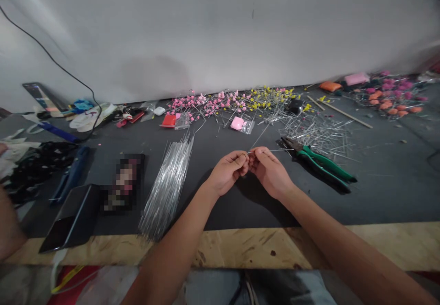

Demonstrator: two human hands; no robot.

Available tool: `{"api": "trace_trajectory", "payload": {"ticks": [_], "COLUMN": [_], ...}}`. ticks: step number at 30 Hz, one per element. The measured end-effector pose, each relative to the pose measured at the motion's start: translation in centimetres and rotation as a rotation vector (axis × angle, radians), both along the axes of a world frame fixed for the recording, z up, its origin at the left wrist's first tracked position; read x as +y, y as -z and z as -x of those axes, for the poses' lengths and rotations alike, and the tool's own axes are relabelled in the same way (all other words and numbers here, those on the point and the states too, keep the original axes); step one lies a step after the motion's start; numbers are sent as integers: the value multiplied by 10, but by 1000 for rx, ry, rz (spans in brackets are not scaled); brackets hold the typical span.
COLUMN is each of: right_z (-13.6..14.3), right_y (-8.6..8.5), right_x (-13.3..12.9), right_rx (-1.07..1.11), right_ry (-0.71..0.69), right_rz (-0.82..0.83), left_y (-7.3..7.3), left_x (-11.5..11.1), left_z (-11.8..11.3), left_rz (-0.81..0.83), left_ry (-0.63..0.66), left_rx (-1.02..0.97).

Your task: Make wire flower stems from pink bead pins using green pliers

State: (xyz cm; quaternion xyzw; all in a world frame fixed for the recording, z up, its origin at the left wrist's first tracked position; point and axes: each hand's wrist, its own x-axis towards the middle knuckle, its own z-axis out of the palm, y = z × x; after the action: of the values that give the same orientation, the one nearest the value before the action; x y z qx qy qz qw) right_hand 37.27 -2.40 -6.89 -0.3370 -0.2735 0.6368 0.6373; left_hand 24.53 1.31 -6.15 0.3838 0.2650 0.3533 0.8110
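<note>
My left hand (231, 171) and my right hand (267, 169) meet over the dark table, fingertips pinched close together. Between them runs a thin metal wire (277, 150); one length sticks out to the right and another slants up and away. Just right of my right hand lie green-and-black pliers (318, 162), jaws toward the hands. To the left of my left hand is a bundle of straight silvery wires (167, 181). Short cut wires (316, 133) are heaped behind the pliers. The wire's exact bend is hidden by my fingers.
Pink-tipped wires (206, 102) and yellow-tipped wires (271, 97) line the wall. Orange and purple ones (395, 94) lie far right. A pink packet (241, 124), a red packet (169, 120), a wooden stick (347, 113) and a dark phone (70, 218) are about. Another person's arm (9, 227) shows at left.
</note>
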Motion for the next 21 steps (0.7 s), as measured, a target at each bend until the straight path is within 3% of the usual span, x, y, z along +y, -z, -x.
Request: {"api": "trace_trajectory", "payload": {"ticks": [7, 15, 21], "right_z": [6, 1, 3], "right_y": [1, -4, -5], "right_x": [-2, -1, -3], "right_rx": [-65, -48, -65], "right_ry": [109, 22, 52], "right_rz": [7, -2, 18], "left_y": [-1, -3, -2], "left_x": [1, 2, 1], "left_z": [0, 1, 0], "left_rz": [10, 41, 53], "left_ry": [8, 46, 20], "left_rx": [14, 71, 80]}}
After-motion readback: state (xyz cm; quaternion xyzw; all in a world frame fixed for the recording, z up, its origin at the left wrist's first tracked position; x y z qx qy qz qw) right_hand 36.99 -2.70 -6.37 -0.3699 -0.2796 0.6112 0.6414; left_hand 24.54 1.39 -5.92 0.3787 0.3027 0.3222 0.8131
